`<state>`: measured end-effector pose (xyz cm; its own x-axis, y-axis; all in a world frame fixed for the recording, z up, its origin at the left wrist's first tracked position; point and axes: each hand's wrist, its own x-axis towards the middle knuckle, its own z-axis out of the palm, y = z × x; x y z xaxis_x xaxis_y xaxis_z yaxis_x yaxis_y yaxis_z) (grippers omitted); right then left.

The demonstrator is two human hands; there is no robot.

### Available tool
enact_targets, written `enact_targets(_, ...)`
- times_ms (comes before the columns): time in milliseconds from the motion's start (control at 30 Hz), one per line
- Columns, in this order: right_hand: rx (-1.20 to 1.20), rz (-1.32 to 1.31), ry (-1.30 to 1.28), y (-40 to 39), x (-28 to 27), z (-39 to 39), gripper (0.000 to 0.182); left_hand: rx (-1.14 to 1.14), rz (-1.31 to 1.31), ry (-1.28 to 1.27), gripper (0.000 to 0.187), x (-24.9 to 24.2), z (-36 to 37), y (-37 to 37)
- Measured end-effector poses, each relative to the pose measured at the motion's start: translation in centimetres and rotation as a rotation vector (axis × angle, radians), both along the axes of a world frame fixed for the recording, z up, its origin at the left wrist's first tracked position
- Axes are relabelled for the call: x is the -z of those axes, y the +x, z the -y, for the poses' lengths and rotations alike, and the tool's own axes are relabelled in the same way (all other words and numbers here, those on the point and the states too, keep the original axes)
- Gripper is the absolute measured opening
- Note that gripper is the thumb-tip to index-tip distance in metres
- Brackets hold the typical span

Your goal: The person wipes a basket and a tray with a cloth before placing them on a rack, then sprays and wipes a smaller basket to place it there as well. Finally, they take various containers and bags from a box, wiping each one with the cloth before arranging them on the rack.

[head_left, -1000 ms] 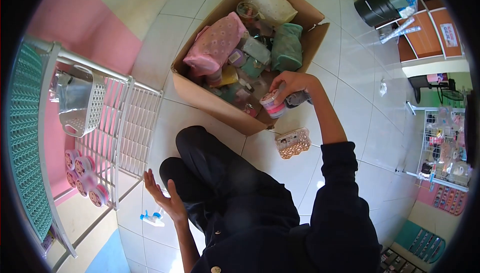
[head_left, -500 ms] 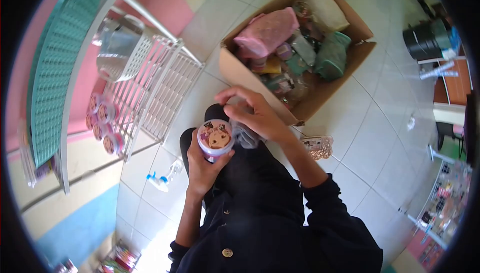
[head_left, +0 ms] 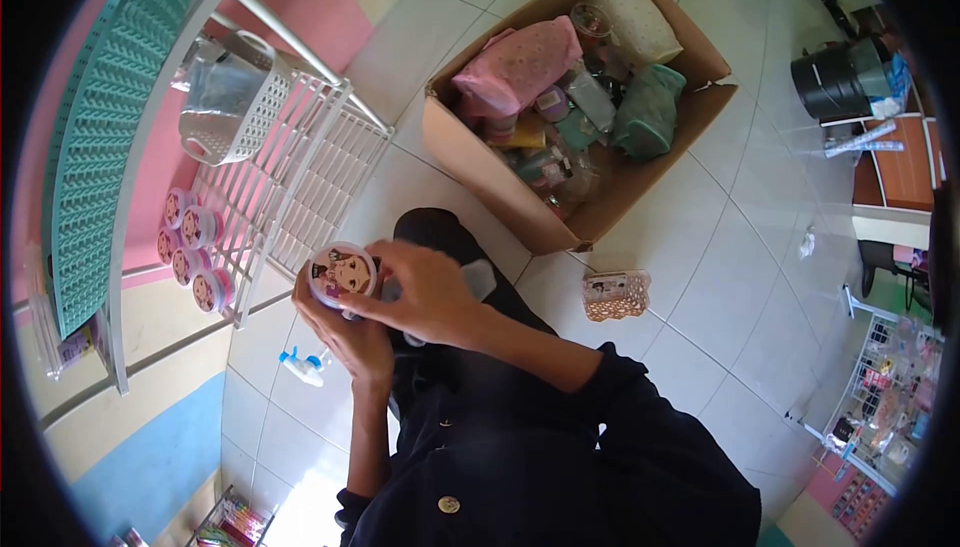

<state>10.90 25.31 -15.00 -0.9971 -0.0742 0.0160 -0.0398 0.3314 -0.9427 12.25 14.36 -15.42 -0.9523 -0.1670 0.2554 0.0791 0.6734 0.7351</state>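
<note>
My left hand is wrapped round a small round tub with a cartoon girl's face on its lid. It is held over my lap, to the left of my knee. My right hand is closed loosely on a grey cloth, which shows partly on either side of the palm. The right fingertips and thumb touch the tub's right rim. Most of the cloth is hidden under that hand.
A white rack at left holds several similar tubs and a white basket. A cardboard box of pouches and small items stands ahead. On the floor are a small peach basket and a blue-topped pump bottle.
The tub and my left hand have moved left, towards the rack. My right hand has come down and left, bringing the cloth along, and its fingers now meet the tub's rim.
</note>
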Motion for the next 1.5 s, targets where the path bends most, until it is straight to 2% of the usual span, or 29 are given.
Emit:
enact_targets(33,-0.097,0.235,-0.079,-0.4,-0.4,0.0,0.056,0.017,-0.076,-0.122,0.059,0.3,0.2,0.1)
enact_targets(100,-0.058,0.164,-0.047,-0.8,-1.2,-0.1,0.058,0.08,-0.191,-0.344,0.055,0.2,0.5,0.4)
enact_targets(200,-0.062,0.081,-0.038,-1.7,-1.2,0.3,0.064,0.093,-0.245,-0.413,0.054,1.6,1.4,1.4)
enact_targets(267,-0.205,0.029,-0.06,-1.9,-0.6,0.9,0.062,0.11,-0.306,-0.451,0.054,2.8,2.5,1.8)
enact_targets(333,-0.242,0.009,-0.058,-2.0,-0.2,1.9,0.059,-0.041,-0.079,-0.272,0.063,3.0,3.0,2.7)
enact_targets(367,-0.247,0.022,-0.066,-1.9,-0.1,2.4,0.058,-0.056,-0.153,-0.219,0.064,4.2,4.1,2.8)
enact_targets(400,-0.233,0.014,-0.072,-1.8,0.3,3.0,0.057,-0.163,-0.084,-0.061,0.066,4.9,5.0,3.0)
enact_targets(467,-0.28,0.064,-0.089,-2.1,0.5,3.6,0.062,-0.145,-0.203,-0.262,0.064,3.5,3.7,2.0)
enact_targets(600,-0.398,0.029,-0.059,-3.1,1.4,3.8,0.067,-0.102,-0.166,-0.342,0.055,2.9,5.4,0.5)
enact_targets(667,-0.427,0.112,-0.082,-3.9,1.5,3.9,0.069,-0.165,-0.163,-0.321,0.055,3.5,5.8,-0.1)
enact_targets(733,-0.373,0.061,-0.14,-4.0,2.1,4.8,0.067,-0.254,-0.198,-0.155,0.057,4.4,6.2,-0.4)
enact_targets(767,-0.348,0.022,-0.184,-4.1,2.2,5.1,0.067,-0.279,-0.149,-0.226,0.057,4.4,6.3,-0.5)
enact_targets(833,-0.287,-0.062,-0.251,-4.8,2.6,5.9,0.063,-0.278,-0.089,-0.121,0.056,3.7,6.4,-1.3)
enact_targets(867,-0.3,-0.093,-0.24,-5.6,2.4,6.0,0.061,-0.252,-0.162,-0.26,0.056,4.1,6.8,-1.8)
enact_targets(900,-0.332,-0.07,-0.211,-6.7,2.1,6.0,0.06,-0.28,-0.125,-0.275,0.056,4.3,7.0,-2.2)
enact_targets(967,-0.324,-0.206,-0.135,-9.7,1.6,6.6,0.061,-0.319,-0.066,-0.272,0.064,3.4,7.1,-2.9)
enact_targets(1067,-0.489,-0.238,0.019,-13.9,0.0,8.6,0.058,-0.371,-0.084,-0.235,0.07,3.3,8.2,-3.1)
enact_targets(1133,-0.633,-0.182,0.258,-15.9,-1.1,11.2,0.057,-0.385,-0.095,-0.203,0.072,3.2,9.2,-3.1)
enact_targets(1300,-0.685,-0.441,0.375,-17.4,1.9,16.7,0.059,-0.414,-0.098,-0.268,0.069,2.8,10.7,-2.5)
enact_targets(1433,-0.53,-0.414,0.414,-15.5,1.7,15.7,0.07,-0.42,-0.102,-0.254,0.068,2.7,10.9,-1.5)
enact_targets(1500,-0.431,-0.326,0.243,-13.7,0.9,13.3,0.068,-0.364,-0.11,-0.179,0.065,3.2,10.7,-0.8)
